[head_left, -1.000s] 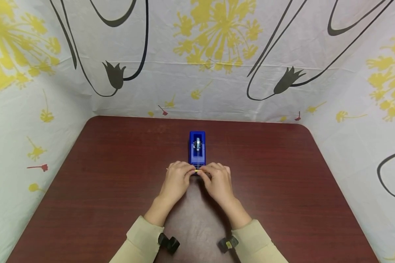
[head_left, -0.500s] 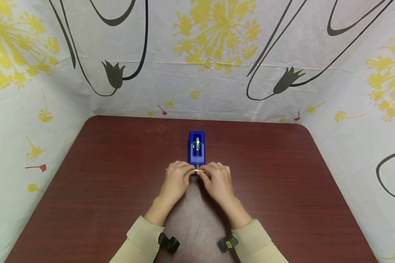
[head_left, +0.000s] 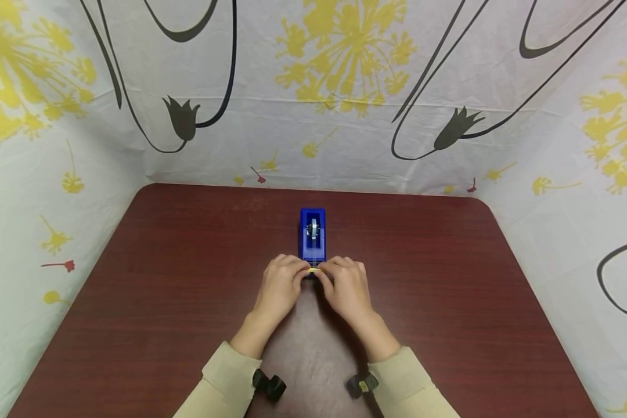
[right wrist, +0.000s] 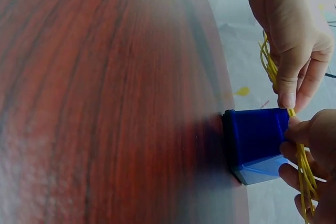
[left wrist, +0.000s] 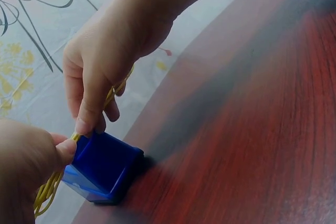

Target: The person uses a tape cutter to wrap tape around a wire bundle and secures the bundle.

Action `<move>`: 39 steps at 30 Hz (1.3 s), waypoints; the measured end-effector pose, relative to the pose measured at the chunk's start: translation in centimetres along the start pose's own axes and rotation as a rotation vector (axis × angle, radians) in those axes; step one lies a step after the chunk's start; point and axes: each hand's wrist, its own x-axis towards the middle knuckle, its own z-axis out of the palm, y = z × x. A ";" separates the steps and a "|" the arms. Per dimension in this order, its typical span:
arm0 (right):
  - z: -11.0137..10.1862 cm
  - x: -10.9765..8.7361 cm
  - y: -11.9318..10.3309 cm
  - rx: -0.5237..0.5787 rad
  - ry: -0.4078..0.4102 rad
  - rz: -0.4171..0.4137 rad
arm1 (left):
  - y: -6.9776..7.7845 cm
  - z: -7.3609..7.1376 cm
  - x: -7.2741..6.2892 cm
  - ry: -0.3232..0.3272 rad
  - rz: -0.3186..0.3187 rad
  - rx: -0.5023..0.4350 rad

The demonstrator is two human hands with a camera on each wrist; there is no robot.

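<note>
A blue tape dispenser [head_left: 304, 239] stands on the table, its front end between and just beyond both hands. A clear strip runs from its tape roll [head_left: 314, 229] toward the cutting end. My left hand [head_left: 279, 285] and right hand [head_left: 347, 285] pinch a thin bundled yellow cord [right wrist: 307, 182] between thumbs and fingers. Only a short piece of cord shows between the fingertips, right at the dispenser's front end. Loose loops of the cord [left wrist: 50, 195] trail past both hands in the wrist views. The wrist views show the dispenser's plain blue front [left wrist: 105, 163] below the fingertips.
The dark red wood-grain table [head_left: 188, 261] has rounded far corners. White patterned cloth [head_left: 251, 139] hangs behind it and along both sides. Black wrist devices [head_left: 269, 388] sit at the sleeve cuffs [head_left: 231, 366].
Both hands keep their pinch on the cord at the dispenser's front, with only a very slight shift. The dispenser stays in place.
</note>
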 end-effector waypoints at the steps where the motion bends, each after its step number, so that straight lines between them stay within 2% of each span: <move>1: 0.0 0.0 0.0 0.002 0.005 -0.001 | 0.0 0.0 0.0 0.000 -0.001 0.003; 6: 0.2 0.0 0.0 0.023 0.011 0.004 | -0.1 0.1 0.0 0.004 -0.003 0.004; 12: 0.4 0.1 -0.1 0.050 -0.019 0.053 | -0.1 0.1 -0.1 0.009 -0.002 -0.002; 21: 0.3 0.8 -0.7 0.126 -0.115 0.258 | -0.3 0.2 -0.1 0.008 0.010 -0.003; 25: 0.1 1.1 -0.8 0.145 -0.143 0.315 | -0.4 0.1 -0.1 0.000 0.009 -0.005; 30: 0.1 1.2 -0.9 0.141 -0.136 0.322 | -0.6 0.1 -0.1 0.021 0.027 -0.062; 33: 0.1 1.2 -0.9 0.133 -0.124 0.318 | -0.5 0.1 0.2 0.047 0.018 -0.094; 36: 0.2 1.1 -1.0 0.118 -0.113 0.311 | -0.3 0.0 1.0 0.052 -0.011 -0.078; 39: 0.3 1.1 -1.0 0.112 -0.107 0.310 | -0.4 -0.1 1.9 0.009 -0.042 -0.039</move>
